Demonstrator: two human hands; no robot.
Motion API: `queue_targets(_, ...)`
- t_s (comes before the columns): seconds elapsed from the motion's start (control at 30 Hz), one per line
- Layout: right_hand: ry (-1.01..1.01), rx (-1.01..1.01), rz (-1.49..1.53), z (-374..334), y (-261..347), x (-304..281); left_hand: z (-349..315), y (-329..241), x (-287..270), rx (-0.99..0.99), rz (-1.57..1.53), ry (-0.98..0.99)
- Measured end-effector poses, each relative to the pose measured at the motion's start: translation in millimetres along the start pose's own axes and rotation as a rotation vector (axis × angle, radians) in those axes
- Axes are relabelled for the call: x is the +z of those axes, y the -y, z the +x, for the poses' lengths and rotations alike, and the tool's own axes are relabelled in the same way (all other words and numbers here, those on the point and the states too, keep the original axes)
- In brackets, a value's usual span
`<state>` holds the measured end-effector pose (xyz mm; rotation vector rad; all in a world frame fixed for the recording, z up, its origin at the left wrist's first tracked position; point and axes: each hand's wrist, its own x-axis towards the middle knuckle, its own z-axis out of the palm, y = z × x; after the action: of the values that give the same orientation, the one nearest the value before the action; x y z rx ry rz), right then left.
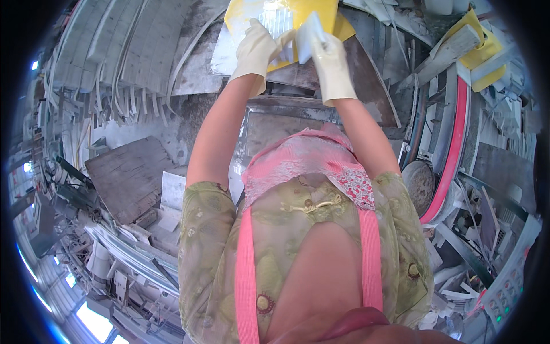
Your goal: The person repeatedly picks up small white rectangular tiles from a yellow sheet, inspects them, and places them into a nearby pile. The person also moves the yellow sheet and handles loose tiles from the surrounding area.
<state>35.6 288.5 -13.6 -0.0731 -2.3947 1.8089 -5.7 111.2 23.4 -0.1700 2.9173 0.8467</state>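
Both my hands wear cream rubber gloves and reach out to the top of the view. My right hand point(331, 60) grips a thin pale block point(310, 38), which stands tilted on edge. Close by on the left, my left hand point(254, 47) lies on or just over a glossy work surface, its thumb spread away from the fingers. Beneath them is a bright yellow sheet point(314, 10). A whitish panel point(222, 55) shows beside the left glove, and a pale striped patch point(276, 22), perhaps a reflection, lies between the hands.
Long grey strips point(146, 51) are stacked at the far left. A brown board point(130, 178) leans lower left. On the right are a red-edged curved machine part point(452, 155), a round wheel point(418, 188), another yellow sheet point(487, 60) and a button panel point(507, 286).
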Motion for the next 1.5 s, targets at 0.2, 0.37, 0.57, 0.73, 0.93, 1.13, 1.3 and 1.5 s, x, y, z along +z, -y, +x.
queue_targets(0.2, 0.183, -0.236, -0.049, -0.3, -13.5, 22.9, 11.8, 14.2, -1.6, 0.189, -0.095, -0.02)
queue_targets(0.37, 0.216, -0.453, -0.66, 9.9, -36.5, -9.2, 9.8, 2.4, 2.5, 0.19, -0.014, -0.078)
queue_targets(0.57, 0.408, -0.504, -0.94, 55.7, -51.1, -5.8, 7.5, -5.6, -0.6, 0.182, 0.088, -0.175)
queue_targets(0.73, 0.466, -0.622, -0.626, 66.8, -46.1, 1.9, 13.1, -2.8, 5.1, 0.099, 0.257, -0.223)
queue_targets(0.93, 0.44, -0.658, -0.55, 69.0, -34.2, -1.8, 14.4, 13.4, 10.6, 0.05, 0.228, -0.144)
queue_targets(1.13, 0.492, -0.515, -0.455, 61.6, -37.0, 9.4, 11.9, 5.5, -5.7, 0.111, 0.024, -0.007)
queue_targets(1.3, 0.467, -0.425, -0.481, 49.7, -43.0, 18.6, 6.6, 2.8, -8.9, 0.15, -0.1, -0.036)
queue_targets(1.5, 0.532, -0.414, -0.425, 62.5, -36.1, 13.6, 9.6, 15.1, -6.9, 0.179, -0.051, -0.036)
